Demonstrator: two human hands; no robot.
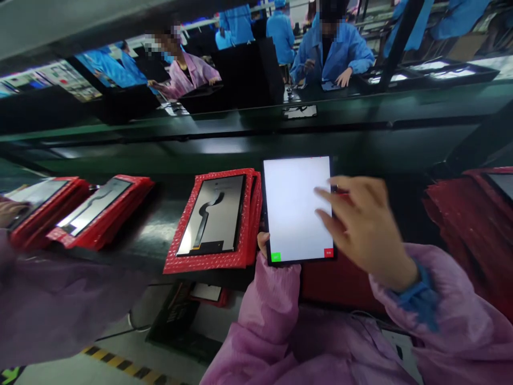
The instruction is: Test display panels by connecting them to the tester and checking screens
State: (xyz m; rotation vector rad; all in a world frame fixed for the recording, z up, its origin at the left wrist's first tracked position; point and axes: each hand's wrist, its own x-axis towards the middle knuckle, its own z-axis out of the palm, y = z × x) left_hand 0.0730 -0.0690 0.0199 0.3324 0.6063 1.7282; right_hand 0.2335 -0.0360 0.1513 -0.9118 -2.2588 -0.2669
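A tablet with a lit white screen stands upright before me, showing a green box at its lower left corner and a red one at its lower right. My left hand grips its lower left edge; the thumb shows and the other fingers are hidden behind. Over the screen's right side hovers my right hand, fingers spread and slightly blurred, holding nothing. Whether a fingertip touches the glass I cannot tell. Just left of the tablet, a display panel with a dark ribbon cable lies on red bubble-wrap bags.
More panels on red bags lie to the left, near another person's hand. Red bags are piled at the right. A green ledge crosses ahead, with co-workers beyond. A dark bin stands below the bench.
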